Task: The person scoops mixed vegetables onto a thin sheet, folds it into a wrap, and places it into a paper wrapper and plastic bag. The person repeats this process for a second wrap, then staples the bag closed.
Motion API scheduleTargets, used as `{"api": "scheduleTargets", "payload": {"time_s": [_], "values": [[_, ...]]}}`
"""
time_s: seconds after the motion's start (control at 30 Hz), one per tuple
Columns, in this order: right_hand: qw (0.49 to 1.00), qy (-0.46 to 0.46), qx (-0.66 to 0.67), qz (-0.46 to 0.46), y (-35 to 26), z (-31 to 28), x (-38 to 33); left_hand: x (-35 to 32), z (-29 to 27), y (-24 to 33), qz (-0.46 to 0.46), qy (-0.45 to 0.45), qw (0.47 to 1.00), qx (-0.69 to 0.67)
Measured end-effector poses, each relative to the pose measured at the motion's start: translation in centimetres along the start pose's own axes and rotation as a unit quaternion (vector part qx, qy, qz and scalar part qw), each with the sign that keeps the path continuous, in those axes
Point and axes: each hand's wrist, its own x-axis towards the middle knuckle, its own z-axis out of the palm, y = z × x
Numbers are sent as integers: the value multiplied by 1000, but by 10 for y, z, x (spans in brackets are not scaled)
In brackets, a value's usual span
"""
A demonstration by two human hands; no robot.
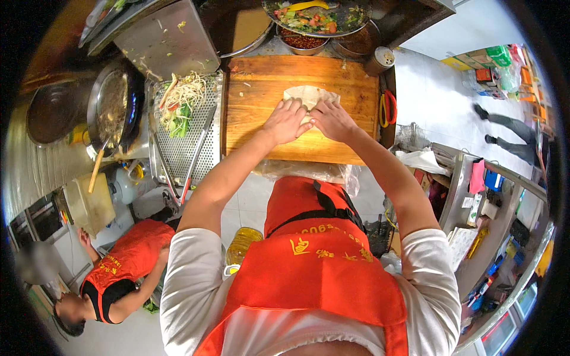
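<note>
Head view: left hand (287, 121) and right hand (332, 120) lie side by side, fingers together, pressed flat on a wrap (311, 94) mid-board (261, 113). Wrap likely thin, soft, tearable; best handled by its folded edges. Tongs (196, 151) left, on tray (172, 148).

Bright, even light is falling from above, giving the wooden cutting board (255, 107) warm, saturated colour. Both hands are casting only soft, short shadows on it. Glare is showing on the steel tray (166, 38) and the pale floor (439, 101). The fisheye lens is bending straight edges toward the rim, and a black vignette is ringing the picture. Detail is softening near the borders.
</note>
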Motion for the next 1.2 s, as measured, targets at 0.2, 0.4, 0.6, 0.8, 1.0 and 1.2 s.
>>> {"api": "scheduleTargets", "payload": {"time_s": [0.2,0.4,0.6,0.8,1.0,1.2], "values": [[998,-34,46,24,21,16,15,-14,11,0,69,91,993,23],[976,65,-159,136,8,3,18,2,31,-20,45,127,991,-23],[930,-14,-357,87,-22,13,-6,57,31,-28,-10,147,987,-59],[975,-89,-96,180,16,-13,38,82,-20,-22,-141,-29,988,-45],[982,-59,-46,174,41,1,54,71,-7,-48,-40,-114,992,21],[986,-21,-56,156,8,4,47,54,4,-59,-60,-181,982,5]]}}
